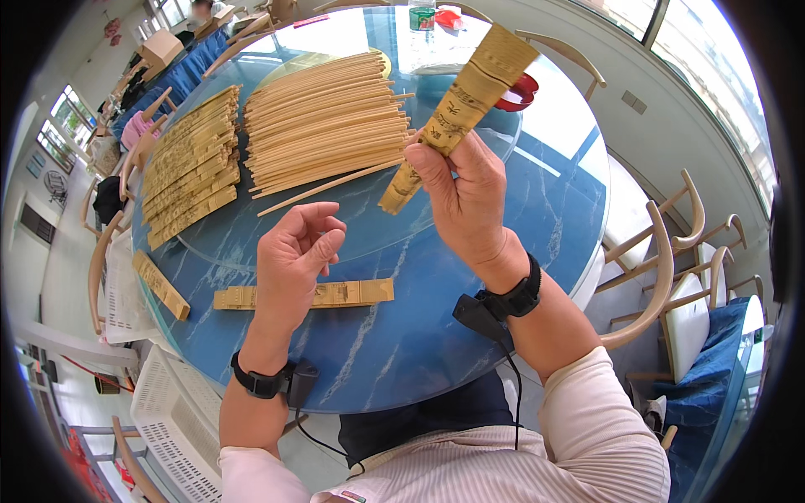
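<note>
A long gold paper chopstick sleeve (474,92) with dark printing is pinched between the thumb and fingers of my right hand (465,189), raised over the table's right side and slanting up to the right. My left hand (293,251) hovers with bent fingers and thumb apart, nothing visible in it. Partly hidden behind that hand lies a gold sleeve bundle (360,292). Beyond my hands, wooden chopsticks (327,126) are spread in a wide row, with one loose chopstick (331,186) along its near edge. To their left, many gold sleeves (193,163) overlap in a pile.
Another gold sleeve bundle (161,285) rests by the left edge of the round blue table (436,335). A red bowl (517,94) and a green-labelled bottle (422,17) stand at the far side. A white plastic crate (172,419) is at lower left; wooden chairs (658,285) surround the table.
</note>
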The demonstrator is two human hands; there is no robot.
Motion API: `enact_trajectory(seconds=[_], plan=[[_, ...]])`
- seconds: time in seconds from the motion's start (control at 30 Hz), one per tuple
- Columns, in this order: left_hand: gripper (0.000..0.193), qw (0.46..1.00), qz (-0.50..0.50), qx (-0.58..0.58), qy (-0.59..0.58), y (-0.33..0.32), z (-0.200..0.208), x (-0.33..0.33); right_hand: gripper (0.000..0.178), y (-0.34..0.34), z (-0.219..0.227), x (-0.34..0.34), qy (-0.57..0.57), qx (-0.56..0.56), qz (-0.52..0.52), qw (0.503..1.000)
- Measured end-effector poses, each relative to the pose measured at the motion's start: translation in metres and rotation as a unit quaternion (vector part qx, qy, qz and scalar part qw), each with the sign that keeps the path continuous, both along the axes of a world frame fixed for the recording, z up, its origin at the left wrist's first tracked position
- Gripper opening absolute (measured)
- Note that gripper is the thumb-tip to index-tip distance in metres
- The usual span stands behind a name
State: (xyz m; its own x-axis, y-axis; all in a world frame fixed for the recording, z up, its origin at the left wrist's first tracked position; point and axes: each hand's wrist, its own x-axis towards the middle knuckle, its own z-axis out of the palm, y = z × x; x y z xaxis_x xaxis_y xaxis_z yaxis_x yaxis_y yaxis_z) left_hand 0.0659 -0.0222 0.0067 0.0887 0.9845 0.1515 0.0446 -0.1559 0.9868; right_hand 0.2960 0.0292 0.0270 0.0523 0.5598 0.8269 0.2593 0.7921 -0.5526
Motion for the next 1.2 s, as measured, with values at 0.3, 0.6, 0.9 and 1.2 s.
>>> enact_trajectory(seconds=[0.3,0.6,0.9,1.2], plan=[[0.031,1.000,-0.004,-0.002,0.001,-0.004,0.002,0.002,0.024,0.012,-0.012,-0.002,-0.077,-0.013,-0.051,0.996],[0.027,0.996,-0.061,0.006,0.061,-0.001,-0.006,-0.001,0.005,-0.018,-0.008,-0.020,-0.033,-0.257,0.151,0.954],[0.017,0.991,-0.118,-0.058,-0.005,-0.005,-0.012,0.006,0.015,-0.021,-0.011,-0.026,-0.049,-0.344,0.199,0.916],[0.016,0.986,0.055,0.004,-0.155,0.014,0.019,-0.024,0.021,-0.006,-0.020,-0.016,-0.099,-0.260,0.094,0.956]])
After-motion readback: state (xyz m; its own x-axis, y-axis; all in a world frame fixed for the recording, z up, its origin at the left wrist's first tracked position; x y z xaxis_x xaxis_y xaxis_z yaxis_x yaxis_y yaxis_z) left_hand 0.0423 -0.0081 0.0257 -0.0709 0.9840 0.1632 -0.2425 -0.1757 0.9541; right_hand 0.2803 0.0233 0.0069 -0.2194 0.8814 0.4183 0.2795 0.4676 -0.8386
